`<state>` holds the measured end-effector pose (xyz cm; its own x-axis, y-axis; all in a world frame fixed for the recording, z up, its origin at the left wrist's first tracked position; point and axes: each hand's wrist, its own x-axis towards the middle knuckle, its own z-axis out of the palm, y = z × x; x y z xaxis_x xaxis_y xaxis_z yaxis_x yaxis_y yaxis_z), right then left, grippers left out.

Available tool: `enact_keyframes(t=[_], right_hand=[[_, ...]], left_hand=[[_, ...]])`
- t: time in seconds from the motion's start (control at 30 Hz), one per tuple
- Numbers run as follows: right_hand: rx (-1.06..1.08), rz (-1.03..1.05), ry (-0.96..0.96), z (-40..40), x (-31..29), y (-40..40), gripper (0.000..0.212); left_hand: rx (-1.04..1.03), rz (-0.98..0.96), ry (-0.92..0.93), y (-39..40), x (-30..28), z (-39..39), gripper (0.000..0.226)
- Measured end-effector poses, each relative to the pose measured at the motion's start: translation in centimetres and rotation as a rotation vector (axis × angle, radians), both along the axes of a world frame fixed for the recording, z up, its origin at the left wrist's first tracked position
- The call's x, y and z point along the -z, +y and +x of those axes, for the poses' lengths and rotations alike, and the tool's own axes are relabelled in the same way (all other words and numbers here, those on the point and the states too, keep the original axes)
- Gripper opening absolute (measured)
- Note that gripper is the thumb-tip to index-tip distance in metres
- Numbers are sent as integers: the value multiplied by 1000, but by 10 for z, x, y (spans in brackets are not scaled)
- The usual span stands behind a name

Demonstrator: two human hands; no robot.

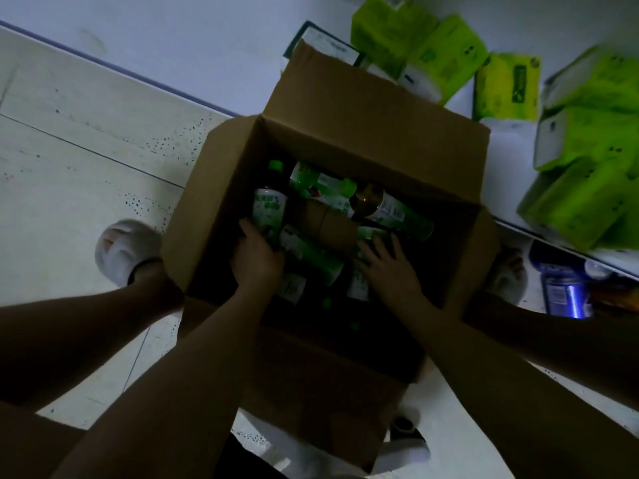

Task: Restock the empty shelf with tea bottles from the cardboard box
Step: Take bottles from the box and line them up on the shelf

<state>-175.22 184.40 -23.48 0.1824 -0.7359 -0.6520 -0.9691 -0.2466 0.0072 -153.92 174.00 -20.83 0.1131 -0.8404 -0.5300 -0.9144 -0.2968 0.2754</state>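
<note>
Overall light: dim and bluish; my view is underexposed.
Brightest areas: the pale floor (pixel 79 140) at my left and the green packs (pixel 587 133) at upper right.
Shadow: the inside of the cardboard box (pixel 345 108) is deep in shade; its near half is almost black.
My arms: my left hand (pixel 257 257) and right hand (pixel 390 267) read as dark shapes with little detail.
Sharpness: soft throughout; bottle labels unreadable, green packs smeared.
Distortion: wide-angle bend, straight floor lines tilt and splay toward the edges.
</note>
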Motion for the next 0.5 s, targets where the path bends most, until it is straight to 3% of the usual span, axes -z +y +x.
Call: enact_keyframes(t=[0.1,0.27,0.37,0.5], right_hand=[[-234,68,93,3,6,-10,76],[-376,143,161,7,8,-11,62],[-310,152,143,-5,7,-5,57],[-156,185,26,-17,3,1,57]], left_hand=[[-79,4,96,2,2,-2,85],[-52,0,74,15,4,-7,89],[-97,-19,136,19,7,-6,85],[-212,95,297,14,11,-7,86]])
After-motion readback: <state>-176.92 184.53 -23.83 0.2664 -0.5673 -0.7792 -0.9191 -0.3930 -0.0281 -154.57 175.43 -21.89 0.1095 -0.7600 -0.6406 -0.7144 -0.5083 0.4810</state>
